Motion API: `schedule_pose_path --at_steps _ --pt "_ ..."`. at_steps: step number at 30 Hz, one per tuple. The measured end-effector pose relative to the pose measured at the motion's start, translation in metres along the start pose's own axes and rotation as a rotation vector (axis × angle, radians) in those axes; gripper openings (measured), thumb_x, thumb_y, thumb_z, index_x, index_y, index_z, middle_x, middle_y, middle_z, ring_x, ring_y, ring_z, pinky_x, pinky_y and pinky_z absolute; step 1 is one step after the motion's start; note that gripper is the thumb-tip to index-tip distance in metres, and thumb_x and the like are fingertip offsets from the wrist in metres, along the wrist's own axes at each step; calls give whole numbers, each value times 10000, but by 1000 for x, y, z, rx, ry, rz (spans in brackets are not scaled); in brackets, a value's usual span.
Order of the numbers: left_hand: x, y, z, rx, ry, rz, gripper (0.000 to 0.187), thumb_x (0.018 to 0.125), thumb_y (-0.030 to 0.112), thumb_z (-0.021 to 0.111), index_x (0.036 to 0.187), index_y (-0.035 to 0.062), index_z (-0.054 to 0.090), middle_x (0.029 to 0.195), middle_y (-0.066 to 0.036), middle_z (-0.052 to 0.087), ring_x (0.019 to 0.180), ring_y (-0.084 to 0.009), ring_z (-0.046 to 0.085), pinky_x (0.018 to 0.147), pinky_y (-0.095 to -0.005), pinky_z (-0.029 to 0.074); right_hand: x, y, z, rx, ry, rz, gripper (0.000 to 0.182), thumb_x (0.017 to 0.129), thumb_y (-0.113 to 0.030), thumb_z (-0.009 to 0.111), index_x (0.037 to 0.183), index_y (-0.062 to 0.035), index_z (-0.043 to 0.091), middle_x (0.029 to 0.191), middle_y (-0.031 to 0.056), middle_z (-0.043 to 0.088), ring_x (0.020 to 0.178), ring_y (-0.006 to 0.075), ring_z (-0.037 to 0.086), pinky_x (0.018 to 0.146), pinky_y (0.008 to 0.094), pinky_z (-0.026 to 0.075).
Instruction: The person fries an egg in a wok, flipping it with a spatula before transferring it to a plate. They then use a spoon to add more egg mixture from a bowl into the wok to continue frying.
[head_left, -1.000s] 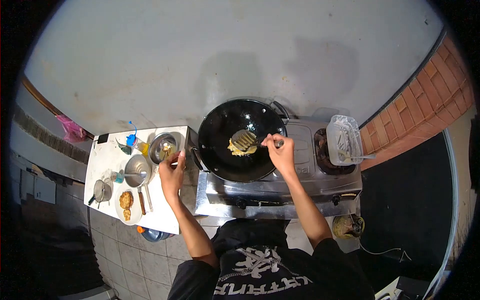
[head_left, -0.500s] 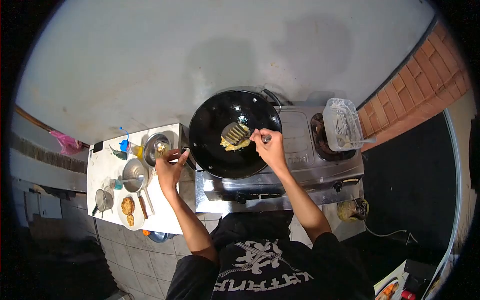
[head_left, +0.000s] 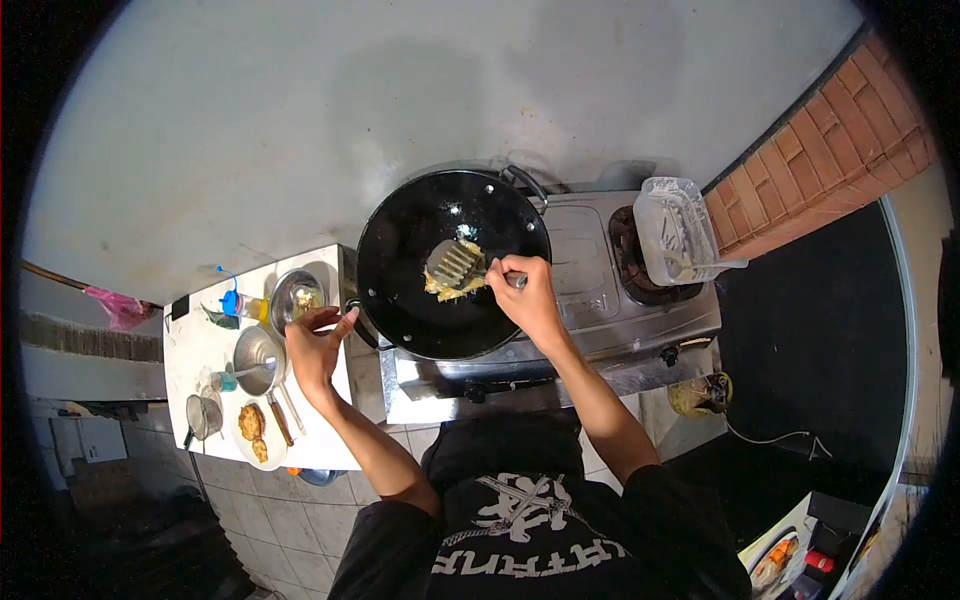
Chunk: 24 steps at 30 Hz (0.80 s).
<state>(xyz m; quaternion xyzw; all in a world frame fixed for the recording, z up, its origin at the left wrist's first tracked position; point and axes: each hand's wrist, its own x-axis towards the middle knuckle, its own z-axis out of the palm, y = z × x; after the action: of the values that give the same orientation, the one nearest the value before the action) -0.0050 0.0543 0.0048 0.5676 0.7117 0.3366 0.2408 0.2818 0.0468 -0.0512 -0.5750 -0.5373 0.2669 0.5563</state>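
My right hand (head_left: 527, 295) is closed round the handle of a slotted metal spatula (head_left: 457, 264). The spatula's blade lies over a yellowish fried piece of food (head_left: 447, 289) in a large black wok (head_left: 403, 225). At the wok's left side, my left hand (head_left: 318, 352) has its thumb and fingers apart, the thumb tip right by the looped left handle (head_left: 366, 332). Just behind those fingers stands a metal bowl (head_left: 283, 290) with some pale food in it.
The wok sits on the left of a steel gas stove (head_left: 583, 265); a plastic container (head_left: 664, 215) rests over the right burner. On the white table (head_left: 215, 275) are a blue-capped oil bottle (head_left: 245, 305), a metal pan (head_left: 256, 350), a strainer (head_left: 205, 416) and a plate (head_left: 272, 455) with fried food.
The whole view has shifted a little, so the stove and table appear farther left. The spatula stays over the food in the wok, and both hands keep nearly the same places.
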Motion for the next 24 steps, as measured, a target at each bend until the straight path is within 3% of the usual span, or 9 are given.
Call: schedule_pose_path --at_steps 11,13,20,22,24 --pt "-2 -5 -4 26 -23 -8 380 666 198 854 895 -62 698 798 -162 708 732 -213 690 672 -310 531 5 6 -1 57 -33 15 205 816 -58 635 659 60 575 506 153 497 457 106 456 471 312 367" --pt "-4 -5 -5 35 -14 0 381 667 197 854 901 -61 698 805 -162 708 734 -212 689 675 -311 531 4 7 -3 11 -88 50 205 858 -24 584 694 87 637 618 90 652 584 61 581 555 224 456" --pt "-14 -8 -14 14 -39 23 371 708 195 828 937 -64 693 845 -160 710 751 -208 687 678 -310 525 9 6 -6 48 -120 23 216 881 -35 580 710 84 639 659 77 657 581 74 570 576 233 467" --pt "-17 -8 -19 37 -37 26 367 724 198 818 947 -64 691 851 -155 710 751 -205 687 677 -306 522 11 5 -7 48 -125 23 233 902 -48 573 715 73 641 673 57 648 547 64 537 529 223 442" --pt "-19 -11 -21 -73 -64 38 350 771 212 785 971 -59 688 866 -146 708 752 -190 678 674 -297 513 10 3 -6 159 -105 105 212 880 -95 602 739 45 676 590 80 641 541 66 549 517 247 414"
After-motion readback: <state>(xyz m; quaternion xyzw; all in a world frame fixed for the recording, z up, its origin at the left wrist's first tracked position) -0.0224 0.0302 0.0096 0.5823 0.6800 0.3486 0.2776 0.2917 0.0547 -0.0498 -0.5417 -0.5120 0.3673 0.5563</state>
